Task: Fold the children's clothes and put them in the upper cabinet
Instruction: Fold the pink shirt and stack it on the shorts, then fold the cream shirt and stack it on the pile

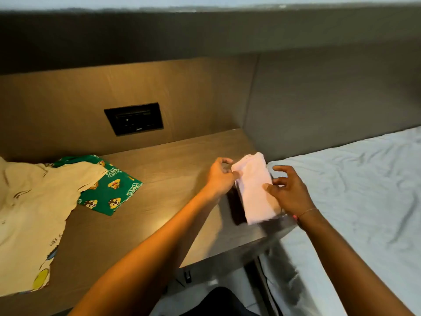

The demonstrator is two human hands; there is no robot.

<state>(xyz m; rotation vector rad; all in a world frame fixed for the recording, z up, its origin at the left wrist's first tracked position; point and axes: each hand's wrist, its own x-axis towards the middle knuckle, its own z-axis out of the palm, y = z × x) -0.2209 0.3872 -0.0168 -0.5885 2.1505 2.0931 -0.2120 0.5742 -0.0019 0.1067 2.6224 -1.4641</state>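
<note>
A folded pale pink garment [254,190] lies on a dark folded piece [235,208] at the right end of the wooden desk [159,190]. My left hand [219,177] pinches the pink garment's left edge. On the garment's right side, my right hand [288,192] presses with its thumb while the fingers stay spread. A cream printed T-shirt [34,213] lies spread at the desk's left end. It partly covers a green cartoon-print garment [109,188].
A black wall socket panel [134,118] sits in the wooden back panel above the desk. A bed with a wrinkled pale blue sheet [364,190] adjoins the desk on the right. A dark overhang [205,35] runs above.
</note>
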